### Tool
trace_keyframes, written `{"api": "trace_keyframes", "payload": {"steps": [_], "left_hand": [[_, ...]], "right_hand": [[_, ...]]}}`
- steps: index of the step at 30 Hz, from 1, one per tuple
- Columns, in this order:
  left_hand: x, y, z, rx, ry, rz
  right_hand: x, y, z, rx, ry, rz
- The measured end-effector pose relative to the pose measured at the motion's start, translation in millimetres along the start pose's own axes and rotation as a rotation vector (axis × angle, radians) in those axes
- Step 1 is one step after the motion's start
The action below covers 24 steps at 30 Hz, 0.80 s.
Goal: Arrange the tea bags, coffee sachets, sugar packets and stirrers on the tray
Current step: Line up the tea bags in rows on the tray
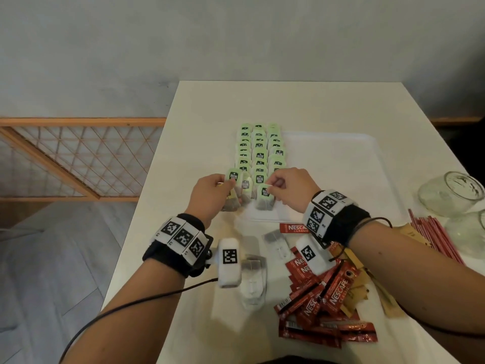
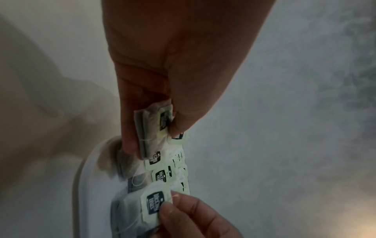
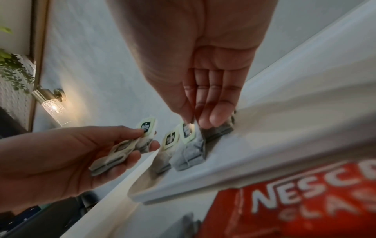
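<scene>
Green-tagged tea bags (image 1: 258, 151) lie in three overlapping columns on the left part of the white tray (image 1: 341, 153). My left hand (image 1: 231, 183) hovers at the near end of the left column and grips a small stack of tea bags (image 2: 152, 125) between thumb and fingers. My right hand (image 1: 270, 186) pinches the green tag of one tea bag (image 1: 264, 197) at the near end of the right column; that bag (image 3: 189, 154) rests on the tray floor. The other right fingers touch a neighbouring bag (image 3: 217, 130).
Red Nescafe sachets (image 1: 322, 298) and brown sugar packets (image 1: 367, 285) are heaped near the table's front right. Red stirrers (image 1: 435, 237) and tipped glass jars (image 1: 451, 193) lie at the right. Loose tea bags (image 1: 253, 274) sit between my wrists. The table's left edge drops beside a wooden lattice rail (image 1: 78, 158).
</scene>
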<state>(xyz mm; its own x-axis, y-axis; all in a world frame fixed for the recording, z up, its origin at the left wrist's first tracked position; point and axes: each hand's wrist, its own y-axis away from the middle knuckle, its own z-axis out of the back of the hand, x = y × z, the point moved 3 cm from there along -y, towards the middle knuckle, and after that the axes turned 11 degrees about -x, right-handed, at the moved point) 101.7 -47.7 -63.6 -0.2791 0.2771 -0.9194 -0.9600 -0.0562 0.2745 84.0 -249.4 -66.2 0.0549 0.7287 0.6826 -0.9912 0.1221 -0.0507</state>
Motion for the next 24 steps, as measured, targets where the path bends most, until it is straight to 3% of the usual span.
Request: {"api": "trace_keyframes", "payload": {"steps": [8, 11, 13, 19, 24], "left_hand": [[-1, 9, -3, 0.074, 0.122, 0.105], [-3, 12, -7, 0.136, 0.121, 0.148], [-6, 16, -11, 0.204, 0.111, 0.146], [-17, 32, -27, 0.382, 0.096, 0.069], [-13, 32, -26, 0.295, 0.124, 0.1]], "right_hand": [[9, -12, -6, -0.031, 0.006, 0.015], [9, -7, 0, -0.112, -0.063, 0.007], [11, -3, 5, -0.147, -0.103, -0.001], [14, 13, 7, -0.054, -0.18, -0.054], [10, 23, 22, -0.084, -0.286, -0.084]]}}
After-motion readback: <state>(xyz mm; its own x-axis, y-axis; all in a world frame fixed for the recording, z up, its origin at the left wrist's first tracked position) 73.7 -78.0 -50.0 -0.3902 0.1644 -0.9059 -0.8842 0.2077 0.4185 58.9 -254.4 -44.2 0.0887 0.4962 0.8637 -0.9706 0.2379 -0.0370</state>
